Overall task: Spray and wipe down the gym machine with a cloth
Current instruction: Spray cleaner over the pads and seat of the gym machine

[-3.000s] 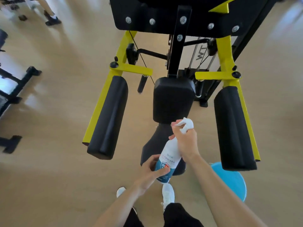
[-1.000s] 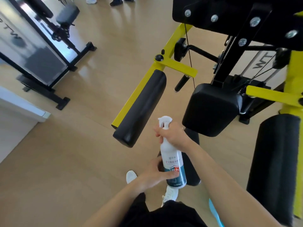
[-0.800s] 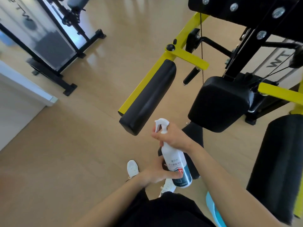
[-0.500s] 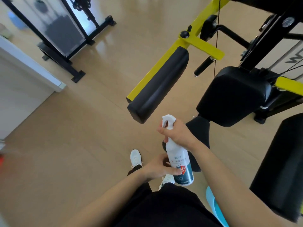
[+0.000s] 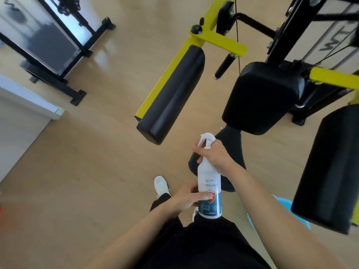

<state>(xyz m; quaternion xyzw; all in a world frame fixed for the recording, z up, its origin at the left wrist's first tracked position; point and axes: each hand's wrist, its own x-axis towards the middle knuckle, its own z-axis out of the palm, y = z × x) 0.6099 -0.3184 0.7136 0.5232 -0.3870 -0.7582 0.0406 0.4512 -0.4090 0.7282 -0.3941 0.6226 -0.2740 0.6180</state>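
Note:
A white spray bottle with a blue label stands upright in both hands, over the gym machine's black seat. My right hand wraps its neck and trigger, the nozzle facing left. My left hand grips the bottle's lower body. The yellow-framed machine has a long black left arm pad just up and left of the nozzle, a black back pad ahead, and a right arm pad. No cloth is in sight.
A blue stool peeks out low on the right, behind my right forearm. Another black-framed machine stands at the upper left beside a white ledge. Wooden floor spreads to the left. My white shoe is below.
The view has swung left and down, bringing the left arm pad toward the centre. The bottle stays in both hands, its nozzle turned from the back pad toward the left pad.

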